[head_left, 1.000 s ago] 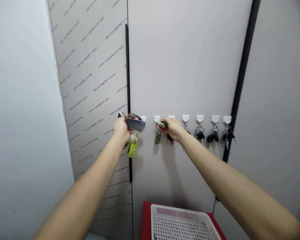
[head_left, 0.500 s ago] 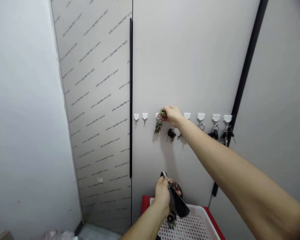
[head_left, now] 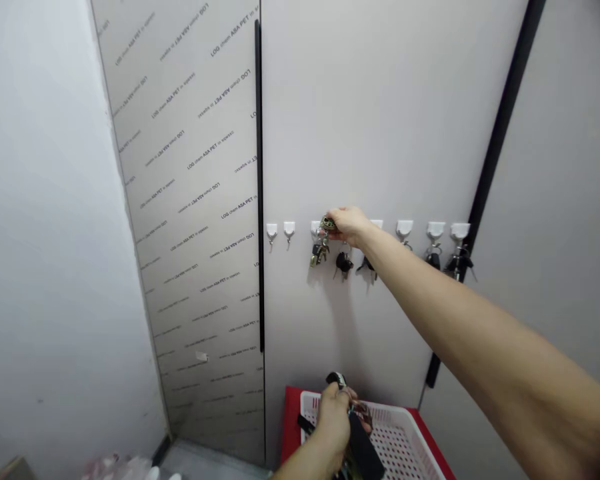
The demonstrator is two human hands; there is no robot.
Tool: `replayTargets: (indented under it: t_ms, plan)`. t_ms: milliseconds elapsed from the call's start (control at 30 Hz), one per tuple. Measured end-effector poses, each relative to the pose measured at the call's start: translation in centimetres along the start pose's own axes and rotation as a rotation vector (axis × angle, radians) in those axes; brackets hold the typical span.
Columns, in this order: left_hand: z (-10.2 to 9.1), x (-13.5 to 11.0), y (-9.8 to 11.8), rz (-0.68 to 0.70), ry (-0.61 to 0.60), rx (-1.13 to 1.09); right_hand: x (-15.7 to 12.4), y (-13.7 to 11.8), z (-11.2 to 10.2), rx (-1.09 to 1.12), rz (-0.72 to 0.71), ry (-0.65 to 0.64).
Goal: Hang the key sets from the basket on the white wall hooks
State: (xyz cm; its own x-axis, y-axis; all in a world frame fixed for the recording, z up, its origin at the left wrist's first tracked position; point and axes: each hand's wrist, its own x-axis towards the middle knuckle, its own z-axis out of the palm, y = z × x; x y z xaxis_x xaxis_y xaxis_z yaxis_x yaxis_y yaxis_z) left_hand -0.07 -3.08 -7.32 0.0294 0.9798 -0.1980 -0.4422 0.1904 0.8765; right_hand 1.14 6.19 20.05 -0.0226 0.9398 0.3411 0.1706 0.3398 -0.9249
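My right hand [head_left: 349, 225] is raised to the row of white hooks on the cabinet door, its fingers closed on a bunch of keys [head_left: 321, 249] with a round greenish-gold fob. The keys dangle just below a white hook [head_left: 315, 228]; whether their ring is on it I cannot tell. Lower down, my left hand [head_left: 336, 420] grips several more key bunches, with a dark flat key holder [head_left: 365, 448] hanging from it. That hand is over the white perforated basket [head_left: 415, 433]. Black-headed keys [head_left: 344, 264] hang on the hook to the right of my right hand's bunch.
Two bare hooks [head_left: 289, 229] are at the left of the row. More key sets [head_left: 459, 261] hang at the right end. The basket rests on something red [head_left: 293, 417]. A long black handle [head_left: 259, 187] edges the door. Plastic bags [head_left: 117, 469] lie at bottom left.
My left hand has moved down and slightly right, closer to the basket, with its keys. My right hand stays at the same hook, and its keys have swung slightly. The view has shifted a little.
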Motion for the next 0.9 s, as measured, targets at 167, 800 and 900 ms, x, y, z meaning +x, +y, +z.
replayTargets:
  t_ms: [167, 800, 900]
  plan:
    - [0.5, -0.5, -1.2, 0.012, -0.068, 0.073, 0.8, -0.8, 0.4, -0.198, -0.055, 0.031]
    - [-2.6, 0.6, -2.0, -0.035, -0.005, 0.406, -7.2, 8.1, -2.5, -0.114, 0.030, -0.452]
    - [-3.1, 1.4, -2.1, -0.005, 0.034, 0.487, -10.0, 12.6, -4.3, -0.130, 0.142, -0.497]
